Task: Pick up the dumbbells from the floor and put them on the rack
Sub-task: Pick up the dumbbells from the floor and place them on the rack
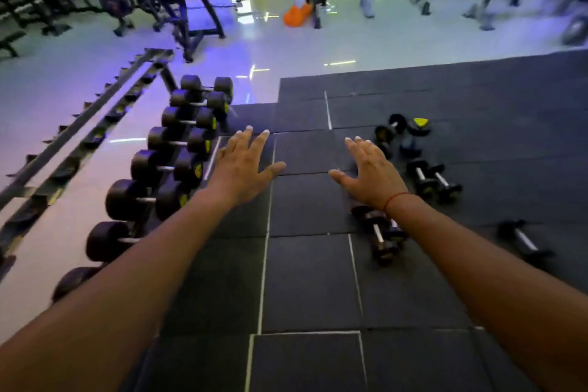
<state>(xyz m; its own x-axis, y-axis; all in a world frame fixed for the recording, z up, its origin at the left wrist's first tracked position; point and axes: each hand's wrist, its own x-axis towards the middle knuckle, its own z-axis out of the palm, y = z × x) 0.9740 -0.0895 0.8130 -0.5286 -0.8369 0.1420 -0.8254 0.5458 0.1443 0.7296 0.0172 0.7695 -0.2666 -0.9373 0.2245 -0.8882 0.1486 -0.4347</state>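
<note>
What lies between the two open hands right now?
In the head view, only bare black floor mat lies between the left hand and the right hand; no dumbbell there.

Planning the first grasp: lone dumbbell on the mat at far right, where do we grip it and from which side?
Grip the bare metal handle of the dumbbell, between its two dark heads. It lies flat on the mat, apart from the others, so come from above with the right hand, fingers across the handle. Both hands are open and empty.
</note>
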